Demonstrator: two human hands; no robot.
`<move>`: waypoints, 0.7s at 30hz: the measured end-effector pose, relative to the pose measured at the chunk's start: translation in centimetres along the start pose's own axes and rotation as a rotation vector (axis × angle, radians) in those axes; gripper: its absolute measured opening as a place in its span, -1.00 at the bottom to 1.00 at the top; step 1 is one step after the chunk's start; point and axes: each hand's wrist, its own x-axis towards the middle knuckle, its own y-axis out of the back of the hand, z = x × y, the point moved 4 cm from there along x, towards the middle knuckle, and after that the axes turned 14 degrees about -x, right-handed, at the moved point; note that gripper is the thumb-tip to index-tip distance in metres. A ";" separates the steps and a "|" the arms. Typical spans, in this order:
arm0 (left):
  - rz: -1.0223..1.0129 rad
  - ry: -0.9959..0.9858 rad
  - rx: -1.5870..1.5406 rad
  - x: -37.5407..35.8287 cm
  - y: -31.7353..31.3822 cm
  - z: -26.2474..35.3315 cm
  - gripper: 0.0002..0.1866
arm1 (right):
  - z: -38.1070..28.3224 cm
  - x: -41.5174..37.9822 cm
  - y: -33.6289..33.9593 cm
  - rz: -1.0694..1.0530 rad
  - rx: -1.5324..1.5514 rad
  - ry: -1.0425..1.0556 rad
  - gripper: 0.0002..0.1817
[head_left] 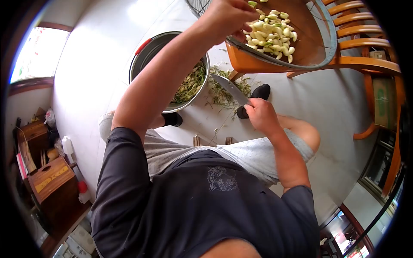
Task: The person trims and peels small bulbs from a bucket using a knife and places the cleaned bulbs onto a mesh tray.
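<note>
My left hand [230,19] is stretched over the near left rim of a round mesh sieve [329,36]. Its fingers look curved and apart, with nothing visible between them, though part of the hand is turned away. Just beside the fingertips, peeled garlic cloves [273,34] lie heaped in the sieve. In my right hand [261,114] is the handle of a kitchen knife [232,89], its broad blade pointing up and left above the floor. Behind my left forearm stands a metal pot [205,81], partly filled with green and dry garlic trimmings [189,86].
The sieve rests on a wooden chair [235,58]; another slatted chair back [361,43] stands at right. Loose trimmings [226,92] are scattered on the tiled floor between the pot and my black shoe [261,91]. A wooden cabinet [49,180] is at far left.
</note>
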 end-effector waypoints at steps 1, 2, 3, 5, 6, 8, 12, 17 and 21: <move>0.007 -0.060 -0.050 -1.1 0.3 1.3 -0.73 | 0.1 0.0 0.0 -0.007 0.011 -0.015 -0.84; 0.012 -0.053 -0.077 -1.1 1.9 0.8 -0.72 | 0.3 0.0 0.0 0.009 0.047 -0.031 -0.83; 0.016 -0.050 -0.103 -1.4 4.1 0.1 -0.70 | 0.4 0.0 0.0 -0.001 0.030 -0.039 -0.83; 0.028 0.025 -0.037 -3.6 8.6 -1.5 -0.79 | 0.4 0.0 0.3 -0.020 -0.008 -0.054 -0.83; 0.031 0.141 0.015 -4.5 11.5 -3.7 -0.79 | 0.4 0.0 0.2 -0.029 0.015 -0.065 -0.82; 0.120 0.349 0.119 -6.6 16.7 -9.9 -0.85 | 0.3 0.1 0.0 -0.026 0.018 -0.031 -0.82; 0.280 0.680 0.397 -10.9 24.1 -23.4 -0.92 | -0.6 0.6 -0.5 -0.044 0.029 0.022 -0.82; 0.407 0.630 0.871 -11.0 25.8 -30.1 -0.82 | -1.2 1.5 -1.2 -0.110 0.016 0.004 -0.83; 0.521 0.546 0.908 -10.7 24.0 -30.2 -0.76 | -1.5 1.9 -1.4 -0.129 0.002 0.005 -0.83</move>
